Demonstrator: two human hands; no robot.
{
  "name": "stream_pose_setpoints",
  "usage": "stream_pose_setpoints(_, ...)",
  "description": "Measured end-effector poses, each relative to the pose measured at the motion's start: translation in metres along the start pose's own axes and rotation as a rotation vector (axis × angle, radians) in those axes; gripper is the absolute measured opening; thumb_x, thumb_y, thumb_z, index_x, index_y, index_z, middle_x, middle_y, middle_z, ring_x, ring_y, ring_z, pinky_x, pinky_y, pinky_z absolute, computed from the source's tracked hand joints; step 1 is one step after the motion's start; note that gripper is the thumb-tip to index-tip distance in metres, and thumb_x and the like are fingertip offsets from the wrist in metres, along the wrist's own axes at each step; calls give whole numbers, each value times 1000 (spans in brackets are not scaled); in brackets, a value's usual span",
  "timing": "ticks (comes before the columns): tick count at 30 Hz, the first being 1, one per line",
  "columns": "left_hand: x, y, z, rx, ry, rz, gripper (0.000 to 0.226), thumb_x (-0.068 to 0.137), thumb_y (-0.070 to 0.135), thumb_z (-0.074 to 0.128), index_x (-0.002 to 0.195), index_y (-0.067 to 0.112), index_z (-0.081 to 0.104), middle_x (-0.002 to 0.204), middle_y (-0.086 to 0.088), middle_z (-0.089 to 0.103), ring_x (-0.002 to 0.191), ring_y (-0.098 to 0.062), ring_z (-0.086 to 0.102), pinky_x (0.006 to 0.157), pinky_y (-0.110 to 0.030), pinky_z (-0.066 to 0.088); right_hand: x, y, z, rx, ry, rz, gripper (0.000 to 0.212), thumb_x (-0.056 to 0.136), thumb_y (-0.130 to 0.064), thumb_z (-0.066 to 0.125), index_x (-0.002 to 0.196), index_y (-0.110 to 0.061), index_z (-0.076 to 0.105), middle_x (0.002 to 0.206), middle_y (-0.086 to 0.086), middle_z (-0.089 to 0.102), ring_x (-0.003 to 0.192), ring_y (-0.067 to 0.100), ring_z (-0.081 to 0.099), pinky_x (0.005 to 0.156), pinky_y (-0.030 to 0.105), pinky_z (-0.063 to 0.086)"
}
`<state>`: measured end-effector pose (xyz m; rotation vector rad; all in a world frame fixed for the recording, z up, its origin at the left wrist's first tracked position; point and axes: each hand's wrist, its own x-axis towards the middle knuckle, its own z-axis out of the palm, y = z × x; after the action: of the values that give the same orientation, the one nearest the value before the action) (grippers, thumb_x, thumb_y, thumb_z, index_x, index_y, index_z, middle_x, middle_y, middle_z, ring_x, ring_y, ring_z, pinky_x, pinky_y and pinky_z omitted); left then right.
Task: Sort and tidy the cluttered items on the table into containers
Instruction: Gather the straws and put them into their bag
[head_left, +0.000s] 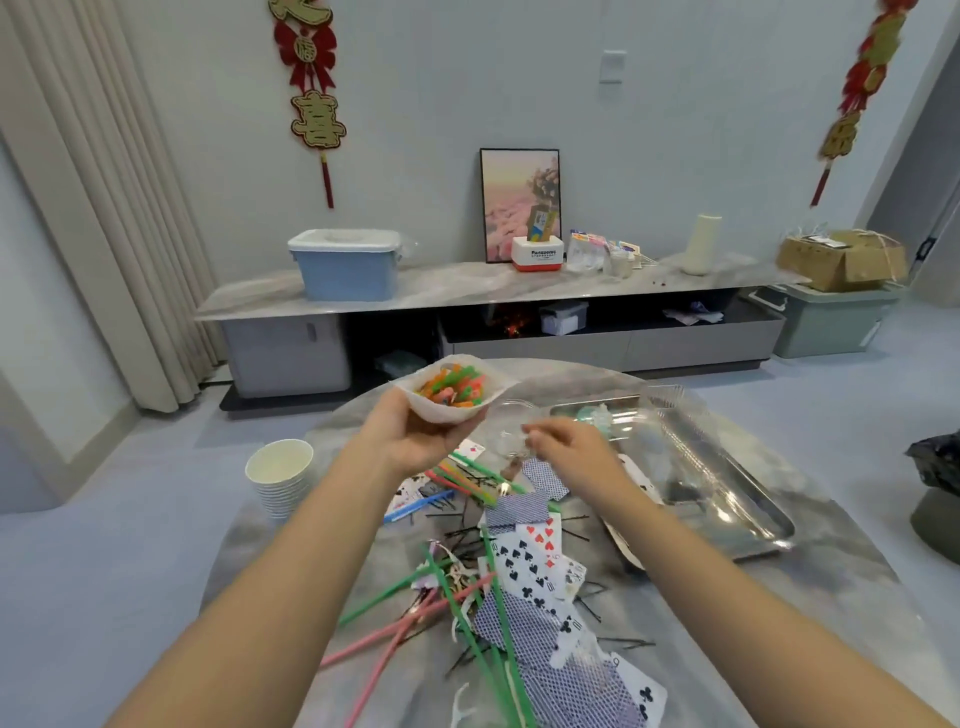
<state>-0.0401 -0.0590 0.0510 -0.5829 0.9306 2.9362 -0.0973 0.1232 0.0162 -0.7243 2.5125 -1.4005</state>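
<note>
Playing cards (540, 613) and straws (467, 618) lay unsorted; left hand (415, 441) cupped a paper dish (452, 392) of sorted colored pieces; right hand (566, 447), fingers curled, grip unclear; mostly unfinished.

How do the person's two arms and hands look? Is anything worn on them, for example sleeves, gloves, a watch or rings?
Both forearms are bare as far as the picture shows: no sleeves, gloves, watch or bracelet are visible. The left hand and the right hand are bare too. I see no rings, but the fingers are somewhat blurred, so a thin one could be missed.
</note>
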Motion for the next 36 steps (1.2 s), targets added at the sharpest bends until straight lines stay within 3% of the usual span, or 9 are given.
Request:
stream_pose_setpoints(3,34,24,-18,76,82,1,26,89,23,54,99,0,62,113,-20,61,110,-34,57,74,-53,50,38,29,39,-99,-117,54,30,95,-23,52,123,-13,59,120,2,63,99,10,59,81,21,48)
stream_pose_setpoints(7,72,44,-49,67,221,-32,38,84,33,57,107,4,63,118,-18,61,116,-31,56,79,-46,53,91,56,85,-312,-180,29,42,91,-31,58,130,-15,54,133,2,55,119,16,51,102,31,40)
stream_pose_setpoints(12,98,55,-75,9,234,-12,32,77,29,60,95,3,64,101,-15,65,100,-27,60,97,-33,47,152,71,141,-682,-273,-8,70,83,-54,58,135,-11,42,132,10,48,120,28,45,98,37,40)
stream_pose_setpoints(14,99,59,-73,1,219,1,31,79,30,59,95,4,64,102,-14,65,102,-27,59,101,-33,45,161,71,148,-799,-314,-18,63,86,-50,56,131,-8,42,129,13,47,118,31,44,95,39,39)
stream_pose_setpoints(17,104,64,-84,-1,231,23,30,81,30,56,94,3,64,97,-15,66,95,-28,62,95,-35,48,164,73,164,-892,-324,-39,35,90,-17,47,123,-5,44,125,16,47,115,33,44,93,38,40)
stream_pose_setpoints(20,104,63,-87,4,229,24,32,83,31,56,98,4,64,102,-16,66,96,-29,63,90,-36,50,161,74,169,-877,-339,-6,35,90,-6,40,125,-2,39,126,18,49,116,33,48,91,37,42)
stream_pose_setpoints(24,96,60,-80,16,192,19,29,85,28,53,90,2,65,88,-18,68,86,-30,65,83,-35,52,153,65,158,-873,-351,53,33,96,-13,38,127,-3,38,127,14,46,117,31,50,90,37,43)
stream_pose_setpoints(29,86,66,-71,18,161,46,31,88,30,51,95,4,64,96,-18,67,85,-31,65,73,-40,55,138,50,146,-873,-421,-49,24,95,-26,38,115,-16,47,104,7,59,91,26,56,70,32,41)
stream_pose_setpoints(36,75,59,-70,-2,180,19,28,88,27,54,97,2,63,100,-19,65,85,-32,65,72,-43,55,120,50,165,-869,-558,-166,24,88,-32,60,104,-14,58,110,8,60,100,28,58,74,31,42)
